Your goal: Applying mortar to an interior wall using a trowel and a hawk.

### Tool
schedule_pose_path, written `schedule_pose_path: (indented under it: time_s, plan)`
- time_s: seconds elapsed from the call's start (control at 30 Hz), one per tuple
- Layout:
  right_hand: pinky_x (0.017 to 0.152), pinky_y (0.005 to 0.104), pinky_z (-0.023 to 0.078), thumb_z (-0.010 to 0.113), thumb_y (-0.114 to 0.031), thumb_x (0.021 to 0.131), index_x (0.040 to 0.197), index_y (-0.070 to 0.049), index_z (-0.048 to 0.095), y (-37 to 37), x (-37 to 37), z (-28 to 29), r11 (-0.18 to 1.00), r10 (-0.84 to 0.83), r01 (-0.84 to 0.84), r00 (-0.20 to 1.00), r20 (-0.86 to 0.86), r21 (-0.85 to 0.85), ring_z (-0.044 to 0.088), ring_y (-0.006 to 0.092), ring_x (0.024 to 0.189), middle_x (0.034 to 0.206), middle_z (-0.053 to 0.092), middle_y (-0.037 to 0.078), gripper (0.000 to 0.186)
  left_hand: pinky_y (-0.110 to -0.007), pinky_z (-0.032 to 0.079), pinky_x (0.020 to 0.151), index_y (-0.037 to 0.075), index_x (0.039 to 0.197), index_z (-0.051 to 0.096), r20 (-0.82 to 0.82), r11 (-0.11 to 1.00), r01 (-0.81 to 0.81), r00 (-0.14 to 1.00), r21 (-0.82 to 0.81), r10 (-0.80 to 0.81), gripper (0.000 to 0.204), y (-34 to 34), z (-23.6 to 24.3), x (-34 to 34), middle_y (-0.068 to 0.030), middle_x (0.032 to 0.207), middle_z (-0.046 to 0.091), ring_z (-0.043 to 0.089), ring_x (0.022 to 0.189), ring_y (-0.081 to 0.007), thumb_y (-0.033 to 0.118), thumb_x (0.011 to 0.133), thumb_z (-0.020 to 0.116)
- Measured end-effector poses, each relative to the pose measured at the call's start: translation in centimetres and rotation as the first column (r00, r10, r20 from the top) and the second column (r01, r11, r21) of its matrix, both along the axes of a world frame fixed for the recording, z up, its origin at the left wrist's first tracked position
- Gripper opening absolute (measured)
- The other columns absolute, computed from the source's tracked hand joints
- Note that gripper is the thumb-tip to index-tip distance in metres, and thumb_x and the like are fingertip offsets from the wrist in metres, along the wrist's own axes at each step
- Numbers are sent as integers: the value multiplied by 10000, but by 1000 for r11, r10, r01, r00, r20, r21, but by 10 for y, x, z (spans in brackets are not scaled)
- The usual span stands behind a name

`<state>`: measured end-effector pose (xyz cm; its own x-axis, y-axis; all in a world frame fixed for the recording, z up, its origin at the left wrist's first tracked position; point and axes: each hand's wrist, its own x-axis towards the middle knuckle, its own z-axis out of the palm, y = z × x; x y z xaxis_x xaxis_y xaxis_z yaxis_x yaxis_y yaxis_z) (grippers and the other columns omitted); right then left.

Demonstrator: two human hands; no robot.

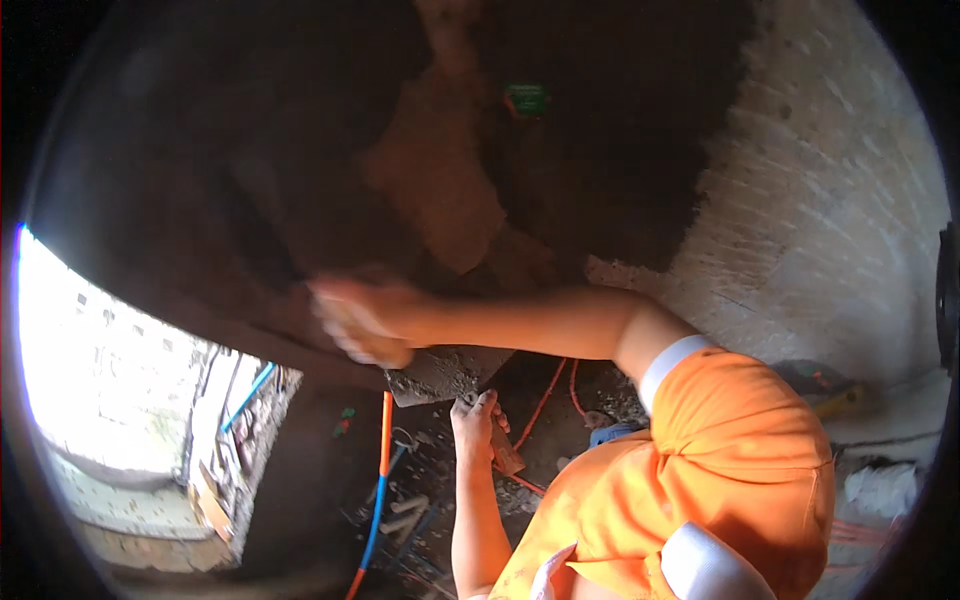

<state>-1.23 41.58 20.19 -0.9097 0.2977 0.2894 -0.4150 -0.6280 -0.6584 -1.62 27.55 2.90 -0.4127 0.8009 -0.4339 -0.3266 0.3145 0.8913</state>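
My right hand [365, 320], blurred by motion, grips what looks like a tan-handled trowel [385, 352] against the dark, freshly coated wall [250, 170], whose coat has lighter brown patches. The blade is hard to make out. My left hand [475, 425], crusted with grey, is closed on a mortar board [435, 385] below the right hand, with wet grey mortar on its plate and a wooden piece beside the fingers.
A small green box [527, 98] sits in the wall. Pale rough wall [800, 180] is at right, a bright opening [120, 370] at left. Below are an orange-and-blue pipe [383, 460], red cables [545, 400], rubble and a white bundle [880, 490].
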Motion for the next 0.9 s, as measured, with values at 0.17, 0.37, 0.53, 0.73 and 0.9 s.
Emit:
schedule_pose_path:
  time_s: [0.17,0.37,0.53,0.73,0.9]
  plan:
    - [349,241,363,488,-566,896,782,-125,488,-9,109,-126,987,118,-33,810,574,-157,441,77,410,556,448,-22,456,-318,429,374,54,689,498,24,999,8,1000,-35,-7,181,-10,-11,1,-49,580,501,493,410,-169,100,827,607]
    - [378,244,384,499,-552,898,853,-101,533,17,155,-125,991,-116,23,643,757,132,443,99,428,584,468,-10,454,-310,428,394,63,671,517,140,1000,14,990,-16,-12,199,-19,-49,7,-43,560,505,493,416,-162,143,837,593]
    - [391,240,342,492,-518,921,758,-88,535,71,173,-121,648,-359,-337,656,664,683,428,86,425,581,496,-10,462,-295,407,397,83,739,484,456,992,-88,889,94,35,166,-37,-29,11,-11,608,469,450,440,-123,143,842,599]
    - [378,236,334,506,-453,927,765,-87,536,117,182,-242,620,-406,-587,329,853,521,434,76,426,563,490,-16,401,-293,401,383,102,712,471,569,896,-444,736,-1,366,209,-121,-60,12,5,557,438,441,415,-114,170,834,627]
    - [366,242,323,537,-503,889,762,-103,538,170,184,-368,679,-417,-613,131,899,404,428,82,407,536,466,-22,419,-285,431,417,59,730,523,124,695,-674,690,-249,713,169,-132,-84,9,-33,577,520,497,435,-134,130,747,675]
